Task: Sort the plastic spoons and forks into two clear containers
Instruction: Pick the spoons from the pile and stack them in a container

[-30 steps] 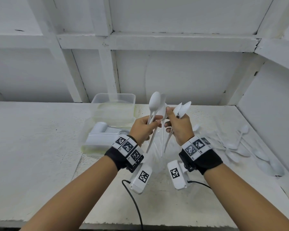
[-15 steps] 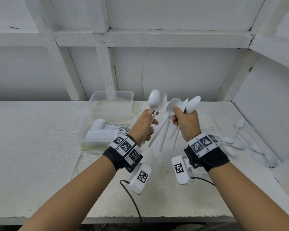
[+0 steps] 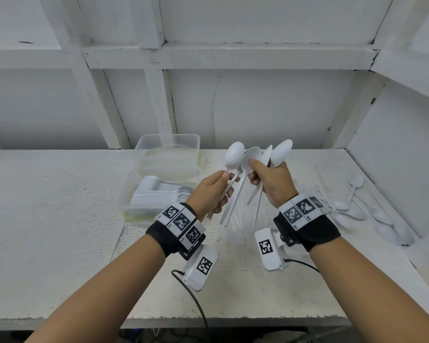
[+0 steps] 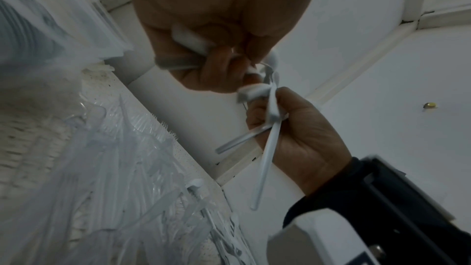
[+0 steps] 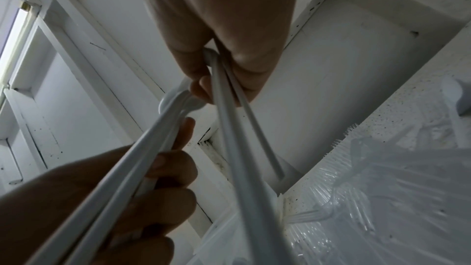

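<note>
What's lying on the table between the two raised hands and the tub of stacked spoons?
Bare table there in the head view; clear forks lie under the hands.

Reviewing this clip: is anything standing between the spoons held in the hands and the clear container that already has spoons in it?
Nothing visible does. The left hand and right hand hold the white spoons in the air just right of the spoon container, whose top is open. Only bare table lies between.

— We've got a white speckled worktop (image 3: pixel 47 219) under our hands, white panelled wall (image 3: pixel 258 107) beyond them, beam (image 3: pixel 233 55) above.

— Side wall (image 3: pixel 406 144) right of them; we see a bright window strip (image 5: pixel 15 33) far left.
</note>
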`<state>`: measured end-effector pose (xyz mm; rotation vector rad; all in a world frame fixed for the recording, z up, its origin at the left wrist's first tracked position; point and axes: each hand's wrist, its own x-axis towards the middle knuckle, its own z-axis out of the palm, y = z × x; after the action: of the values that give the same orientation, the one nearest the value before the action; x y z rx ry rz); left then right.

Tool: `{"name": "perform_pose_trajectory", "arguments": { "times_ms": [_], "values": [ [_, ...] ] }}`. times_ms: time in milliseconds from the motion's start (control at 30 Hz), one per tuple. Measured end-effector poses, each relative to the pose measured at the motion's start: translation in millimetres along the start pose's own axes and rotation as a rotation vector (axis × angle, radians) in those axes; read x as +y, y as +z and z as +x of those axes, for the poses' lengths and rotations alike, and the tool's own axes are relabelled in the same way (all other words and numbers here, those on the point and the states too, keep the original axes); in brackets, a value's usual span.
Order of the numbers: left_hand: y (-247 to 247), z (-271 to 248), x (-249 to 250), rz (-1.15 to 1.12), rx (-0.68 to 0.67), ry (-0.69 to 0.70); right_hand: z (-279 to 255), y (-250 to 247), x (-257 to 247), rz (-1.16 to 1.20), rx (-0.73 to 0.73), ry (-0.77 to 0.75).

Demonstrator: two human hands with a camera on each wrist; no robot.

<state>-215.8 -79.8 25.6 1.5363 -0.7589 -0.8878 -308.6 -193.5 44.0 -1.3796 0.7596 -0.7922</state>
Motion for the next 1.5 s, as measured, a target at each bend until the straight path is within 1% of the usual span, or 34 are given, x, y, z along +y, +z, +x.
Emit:
{"name": "perform_pose_trajectory", "arguments": {
  "times_ms": [67, 167, 267, 367, 500, 633, 800, 900, 1033, 1100, 1200, 1267, 1367, 1500],
  "values": [
    [-2.9, 1.8, -3.0, 0.023, 0.029, 0.006, 1.0, -1.7, 1.3, -0.006, 0.036, -0.003],
    [-7.7, 4.4, -7.5, -0.021, 0.102, -0.002, 1.4, -4.8, 2.4, -0.005, 0.065, -0.007],
    [-7.9, 6.7, -10.1, -0.022, 0.131, 0.004, -1.1, -5.4, 2.6, -0.03, 0.038, -0.016],
    [-2.3, 6.5, -8.6, -0.049, 0.138, -0.03, -3.6, -2.2, 3.6, -0.06, 0.004, -0.044],
    [1.6, 5.3, -7.6, -0.055, 0.087, -0.062, -2.9, 1.4, 6.1, -0.082, 0.014, -0.071],
    [2.1, 3.2, -6.9, -0.12, 0.031, -0.107, -1.4, 0.7, 8.8, -0.11, -0.012, -0.093],
    [2.2, -2.2, -3.0, -0.18, -0.11, -0.142, 1.0, 1.7, 15.3, -0.194, -0.025, -0.092],
    [2.2, -2.2, -2.9, -0.165, -0.125, -0.167, 3.6, 1.0, 19.5, -0.212, -0.087, -0.084],
    [4.8, -2.7, -3.5, -0.257, -0.131, -0.226, 6.4, -1.6, 24.7, -0.216, -0.137, -0.085],
    [6.2, -2.8, -4.4, -0.264, -0.152, -0.254, 6.6, -0.9, 26.1, -0.217, -0.15, -0.094],
    [6.5, -1.0, -6.0, -0.224, -0.185, -0.225, 8.5, 0.7, 28.3, -0.216, -0.146, -0.102],
    [5.4, 1.2, -6.7, -0.179, -0.154, -0.207, 10.2, 0.7, 29.5, -0.207, -0.104, -0.088],
    [4.2, 5.6, -8.6, -0.127, -0.06, -0.199, 9.8, -1.2, 29.8, -0.226, -0.037, -0.06],
    [5.8, 8.6, -11.9, -0.083, 0.035, -0.222, 8.9, -0.6, 31.7, -0.282, -0.005, -0.097]
  ]
}}
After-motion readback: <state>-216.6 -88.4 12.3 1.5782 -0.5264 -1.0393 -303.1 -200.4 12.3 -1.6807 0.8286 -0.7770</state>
